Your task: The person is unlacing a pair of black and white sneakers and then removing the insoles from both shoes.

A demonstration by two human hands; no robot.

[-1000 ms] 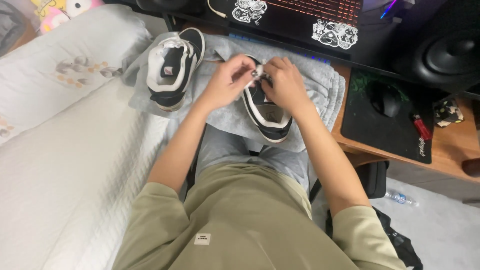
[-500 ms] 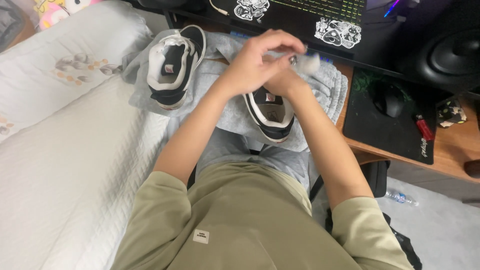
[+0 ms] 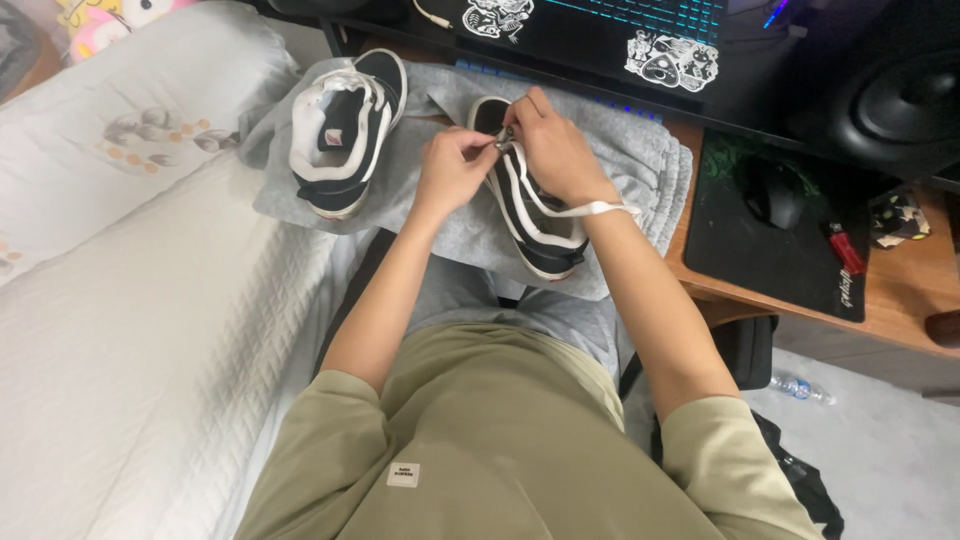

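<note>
On a grey cloth across the lap, a black and white shoe, toe toward the desk. Over its top, left hand and right hand, fingertips touching. Both pinched tight on a white lace near the eyelets. A loop of lace draped over the right wrist, down to the shoe's side. Just beside, on the same cloth, a second shoe, untouched, open mouth up. To the left, a white bed with a pillow. Ahead, a laptop with stickers and glowing keys. On the right, a black mouse on a dark mat, a red lighter near it, a round speaker behind. Down on the floor, a small bottle.
</note>
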